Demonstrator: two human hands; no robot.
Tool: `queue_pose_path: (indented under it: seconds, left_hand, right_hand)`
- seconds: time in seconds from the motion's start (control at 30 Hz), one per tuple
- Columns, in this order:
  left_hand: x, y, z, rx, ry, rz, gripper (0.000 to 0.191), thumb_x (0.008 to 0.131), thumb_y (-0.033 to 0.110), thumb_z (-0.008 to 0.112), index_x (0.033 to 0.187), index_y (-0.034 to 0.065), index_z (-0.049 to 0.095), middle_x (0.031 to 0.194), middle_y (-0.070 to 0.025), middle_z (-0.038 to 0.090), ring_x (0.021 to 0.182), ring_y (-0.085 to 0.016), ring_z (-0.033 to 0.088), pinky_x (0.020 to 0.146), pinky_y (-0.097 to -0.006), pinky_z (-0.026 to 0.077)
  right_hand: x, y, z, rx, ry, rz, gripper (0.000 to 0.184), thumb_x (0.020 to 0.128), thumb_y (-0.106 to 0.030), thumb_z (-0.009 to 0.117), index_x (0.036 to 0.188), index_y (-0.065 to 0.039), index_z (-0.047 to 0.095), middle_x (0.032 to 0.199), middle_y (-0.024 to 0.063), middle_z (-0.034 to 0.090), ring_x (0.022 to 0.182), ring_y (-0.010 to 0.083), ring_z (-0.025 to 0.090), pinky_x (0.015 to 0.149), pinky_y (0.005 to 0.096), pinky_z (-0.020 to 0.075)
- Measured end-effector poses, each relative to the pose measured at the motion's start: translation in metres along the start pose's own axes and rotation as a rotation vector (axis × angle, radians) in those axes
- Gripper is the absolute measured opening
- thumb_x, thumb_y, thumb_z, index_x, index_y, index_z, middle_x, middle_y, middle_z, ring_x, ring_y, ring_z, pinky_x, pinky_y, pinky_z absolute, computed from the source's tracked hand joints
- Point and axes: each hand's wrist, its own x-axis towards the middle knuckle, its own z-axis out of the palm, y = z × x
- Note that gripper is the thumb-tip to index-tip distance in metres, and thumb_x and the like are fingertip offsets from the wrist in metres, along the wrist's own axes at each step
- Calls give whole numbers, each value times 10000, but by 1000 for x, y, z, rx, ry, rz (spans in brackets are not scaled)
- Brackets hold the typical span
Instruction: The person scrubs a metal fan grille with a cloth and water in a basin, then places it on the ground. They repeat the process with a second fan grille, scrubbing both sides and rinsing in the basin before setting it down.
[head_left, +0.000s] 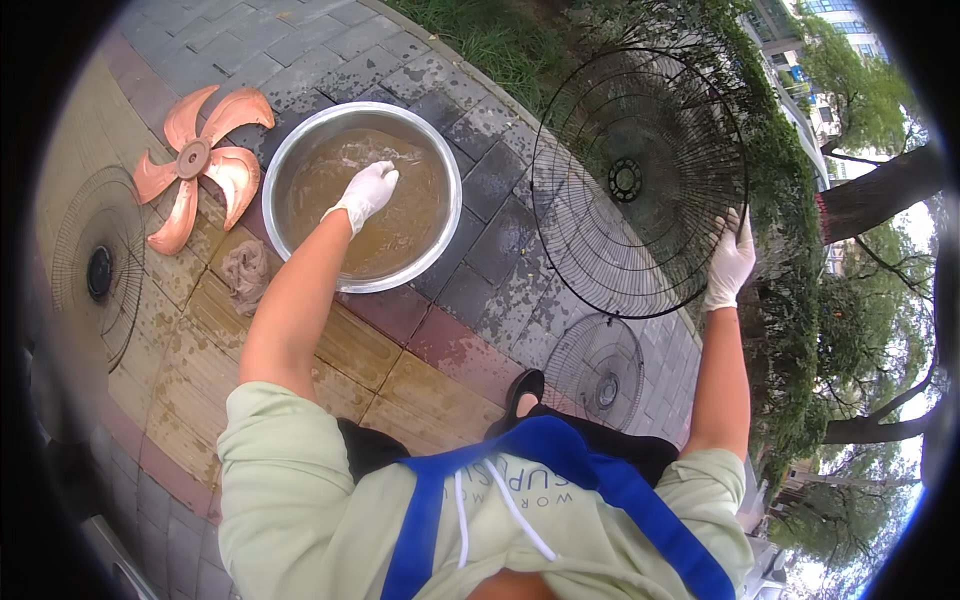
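Note:
My left hand (369, 193), in a white glove, is above the brownish water in a round metal basin (274, 196). Its fingers are curled together and nothing shows in them. The water surface is rippled. With my right hand (731, 251), also gloved, I hold the rim of a black wire fan guard (625, 180) upright off the ground, to the right of the basin. An orange-pink five-bladed fan blade (193, 159) lies on the paving left of the basin. Below it is a crumpled, wet-looking greyish-brown cloth (245, 276).
Another wire fan guard (600, 382) lies near my shoe (526, 390). At the far left is a further fan guard (97, 270). The grey, red and yellow paving (420, 382) is splashed with water. Grass (480, 56), a hedge and tree trunks (881, 191) border it.

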Motion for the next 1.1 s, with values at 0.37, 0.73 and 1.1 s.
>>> queue_pose_path:
  seconds: [0.37, 0.73, 1.1]
  left_hand:
    - [-16, -110, 24, 837, -476, -19, 684, 865, 270, 678, 1472, 150, 388, 1513, -154, 380, 1335, -395, 432, 1036, -444, 447]
    - [-10, -133, -33, 297, 426, -10, 399, 890, 253, 603, 1264, 133, 533, 1014, -177, 668, 998, -369, 608, 874, -476, 489]
    - [-1, -29, 60, 245, 193, 371, 300, 877, 245, 665, 1046, 31, 539, 1006, -177, 539, 936, -348, 570, 802, -453, 489]
  right_hand:
    - [-43, -108, -10, 260, -2, 355, 622, 934, 32, 326, 1528, -143, 276, 1381, 198, 514, 1153, 311, 614, 907, 419, 571]
    - [-74, -100, 119, 296, -245, 546, 604, 935, 23, 366, 1518, -111, 286, 1394, 169, 512, 1124, 267, 627, 877, 375, 585]
    - [-83, -81, 152, 260, -187, 548, 606, 910, 44, 367, 1497, -106, 344, 1396, 166, 516, 1142, 270, 625, 875, 353, 586]
